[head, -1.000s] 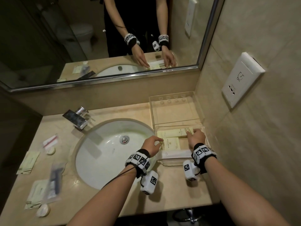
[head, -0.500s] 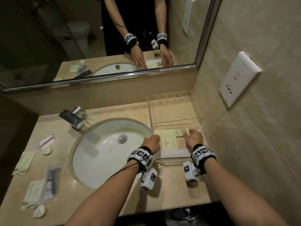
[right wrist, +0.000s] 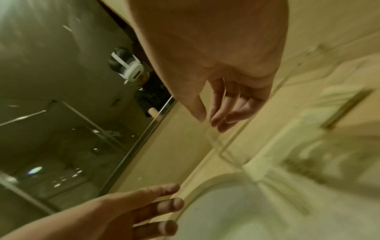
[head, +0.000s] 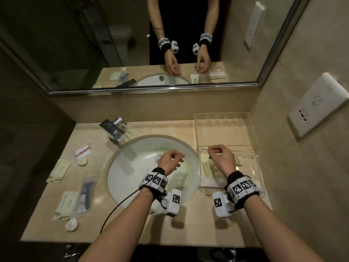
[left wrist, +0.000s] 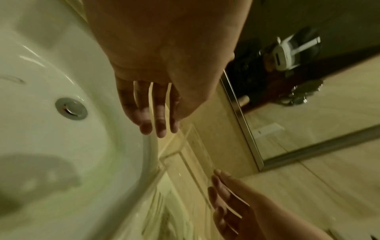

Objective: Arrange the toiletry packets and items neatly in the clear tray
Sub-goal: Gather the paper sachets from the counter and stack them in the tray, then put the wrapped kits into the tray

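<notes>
The clear tray [head: 251, 137] stands at the counter's right end against the wall. Pale packets [head: 204, 168] lie flat in its near compartment; the far compartment holds nothing. My right hand [head: 220, 156] hovers above the near compartment with fingers loosely curled and nothing in them; the right wrist view shows its fingers [right wrist: 222, 112] hanging relaxed. My left hand [head: 171, 159] hangs over the right side of the sink [head: 132, 167], also holding nothing, its fingers [left wrist: 156, 116] relaxed above the basin's rim.
On the counter left of the sink lie a red-striped packet [head: 83, 150], two round soaps [head: 83, 162] [head: 72, 224], pale flat packets [head: 59, 170] and a bagged toothbrush [head: 86, 193]. The faucet [head: 115, 129] stands behind the basin. A wall socket [head: 317, 106] is on the right.
Both hands have lifted off the packets in the tray. The left hand has drawn back to the left over the sink; the right hand has risen above the tray.
</notes>
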